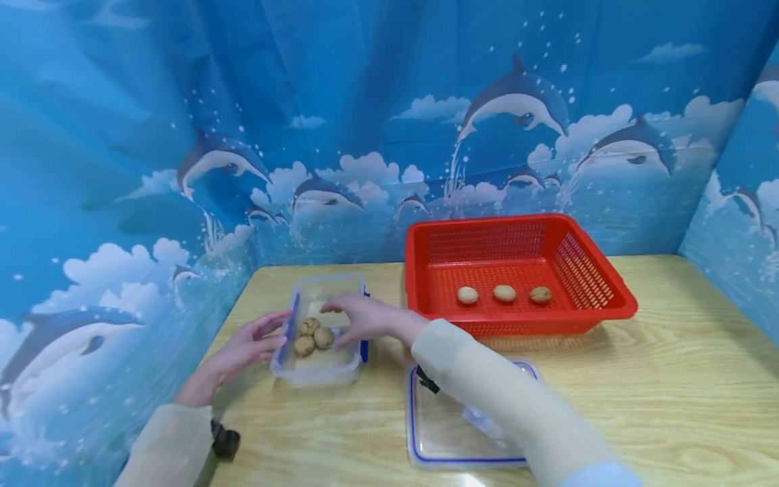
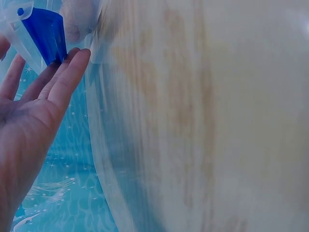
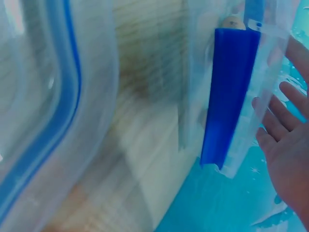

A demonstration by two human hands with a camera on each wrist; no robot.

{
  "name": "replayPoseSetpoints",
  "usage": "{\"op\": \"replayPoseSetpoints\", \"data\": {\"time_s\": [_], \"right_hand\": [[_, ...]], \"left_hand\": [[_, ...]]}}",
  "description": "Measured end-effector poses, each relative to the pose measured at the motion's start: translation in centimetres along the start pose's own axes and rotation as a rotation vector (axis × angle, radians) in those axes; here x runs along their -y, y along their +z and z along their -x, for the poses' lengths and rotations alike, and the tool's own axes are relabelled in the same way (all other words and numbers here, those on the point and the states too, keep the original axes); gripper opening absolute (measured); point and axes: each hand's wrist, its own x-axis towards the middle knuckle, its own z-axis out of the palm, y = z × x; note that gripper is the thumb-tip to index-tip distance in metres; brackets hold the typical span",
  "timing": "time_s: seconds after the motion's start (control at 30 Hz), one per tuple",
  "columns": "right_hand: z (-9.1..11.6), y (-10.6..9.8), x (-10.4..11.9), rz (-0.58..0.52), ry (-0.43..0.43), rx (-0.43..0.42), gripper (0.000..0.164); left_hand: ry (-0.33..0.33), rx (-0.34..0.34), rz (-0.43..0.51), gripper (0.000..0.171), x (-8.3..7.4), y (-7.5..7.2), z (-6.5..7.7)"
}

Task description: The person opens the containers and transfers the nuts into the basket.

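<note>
A clear plastic box [image 1: 316, 375] with blue side latches stands on the left part of the table. Three walnuts [image 1: 324, 337] lie clustered inside it. At the box's left wall is my left hand [image 1: 246, 346]; in the left wrist view its fingers [image 2: 72, 72] reach straight up to a blue latch [image 2: 47, 36]. My right hand [image 1: 371, 319] hovers over the box's right side, thumb and fingers spread apart above the inside. In the right wrist view its fingers [image 3: 275, 116] are loose beside the box wall and latch [image 3: 231, 96], with no walnut between them visible.
A red perforated basket [image 1: 523, 325] stands at the back right, with three walnuts [image 1: 504, 293] in a row inside. In front of it lies a clear lid [image 1: 441, 433] with a blue seal, partly under my right forearm. A dolphin-print curtain [image 1: 377, 88] encloses the table's back and sides.
</note>
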Motion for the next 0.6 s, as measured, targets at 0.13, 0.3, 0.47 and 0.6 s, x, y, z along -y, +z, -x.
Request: {"op": "replayPoseSetpoints", "data": {"time_s": [0.13, 0.3, 0.47, 0.6], "right_hand": [[-1.0, 0.7, -0.1, -0.026, 0.019, 0.011, 0.068], [-2.0, 1.6, -0.3, -0.017, 0.042, 0.012, 0.066], [-2.6, 2.2, -0.3, 0.077, 0.070, 0.029, 0.061], [-2.9, 2.5, -0.2, 0.168, 0.083, 0.048, 0.060]], "left_hand": [[0.003, 0.000, 0.005, 0.062, 0.1, 0.0, -0.1], [0.001, -0.002, 0.002, 0.062, 0.0, 0.0, -0.2], [-0.003, -0.002, -0.010, 0.062, 0.0, 0.1, -0.1], [0.003, 0.000, -0.007, 0.061, 0.1, 0.1, -0.1]]}}
